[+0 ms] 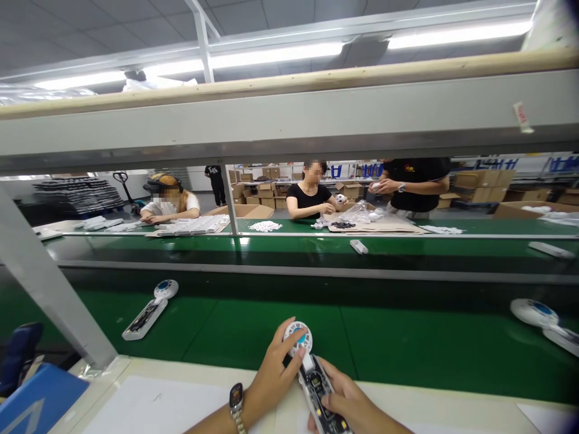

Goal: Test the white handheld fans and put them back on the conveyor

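your left hand curls partly closed over the round head of a white device, its fingers lying across the white rim and the blue centre. your right hand wraps around the long body of the same device, the thumb resting over the exposed dark circuit board. so both hands have hold of it, and it sits in front of you at the near edge of the green belt, tilted with its head away from you. you wear a watch on the left wrist.

a similar device lies on the belt to your left, its board showing, and another device lies well off to your right. a white sheet is on the pale ledge before you, near a blue box-like object. across the line, a seated person in black holds a black-and-white round part, near a pile of small white pieces.
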A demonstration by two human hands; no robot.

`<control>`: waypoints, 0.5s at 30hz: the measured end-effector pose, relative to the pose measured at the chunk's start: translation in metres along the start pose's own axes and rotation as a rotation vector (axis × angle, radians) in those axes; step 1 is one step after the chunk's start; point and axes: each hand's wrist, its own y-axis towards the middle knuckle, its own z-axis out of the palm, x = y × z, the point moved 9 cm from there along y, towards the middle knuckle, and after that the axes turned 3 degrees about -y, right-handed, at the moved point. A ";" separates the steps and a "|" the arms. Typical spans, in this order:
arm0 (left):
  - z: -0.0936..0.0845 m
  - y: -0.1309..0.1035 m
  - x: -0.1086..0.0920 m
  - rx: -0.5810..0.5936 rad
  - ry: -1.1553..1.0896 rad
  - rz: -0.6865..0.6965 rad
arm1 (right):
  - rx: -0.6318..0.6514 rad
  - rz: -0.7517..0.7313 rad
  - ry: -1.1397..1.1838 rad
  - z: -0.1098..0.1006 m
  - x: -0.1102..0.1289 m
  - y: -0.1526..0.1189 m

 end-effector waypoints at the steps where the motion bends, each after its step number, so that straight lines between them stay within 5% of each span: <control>1: 0.000 0.000 0.000 0.001 0.000 -0.002 | -0.003 -0.004 0.000 -0.001 -0.001 0.001; 6: 0.003 -0.001 0.002 -0.010 -0.012 0.012 | -0.093 -0.088 0.085 -0.010 0.002 0.006; 11: 0.005 -0.001 0.009 -0.035 -0.046 0.022 | -0.411 -0.244 0.165 -0.051 0.025 0.001; 15: 0.006 0.000 0.011 -0.025 -0.055 0.012 | -0.443 -0.359 0.001 -0.071 0.052 -0.001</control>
